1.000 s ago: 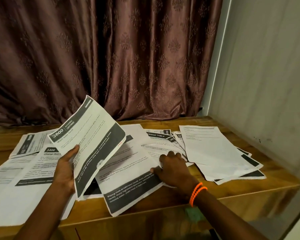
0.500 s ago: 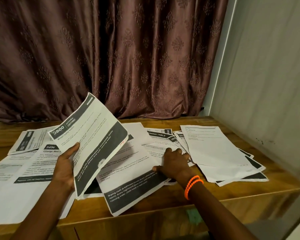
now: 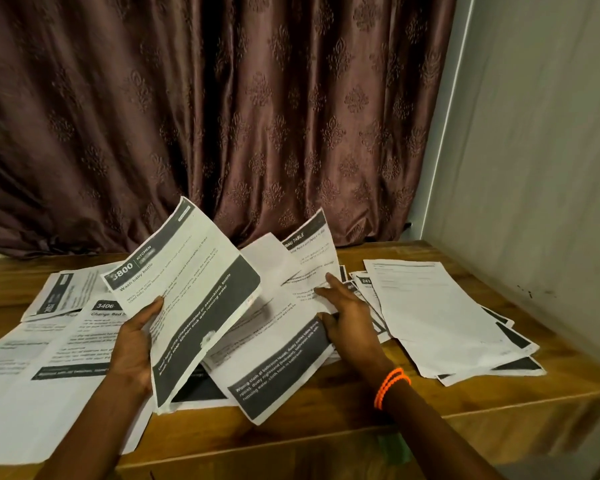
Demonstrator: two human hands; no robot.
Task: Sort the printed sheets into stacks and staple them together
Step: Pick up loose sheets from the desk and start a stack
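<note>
Two hands pick through papers on a wooden table.

The left hand grips the "3800 Wash baby bottle" sheet by its side edge, thumb on top, and tilts it up, likely so the words are easy to read. The right hand pinches the "TABLE" sheet and lifts its far end off the pile, maybe to see which page it is. Other printed sheets lie spread flat on the table, some on the left near the "3406 Change Bed" sheet, and a loose stack on the right. I see no stapler, so the sorting looks far from done.
</note>
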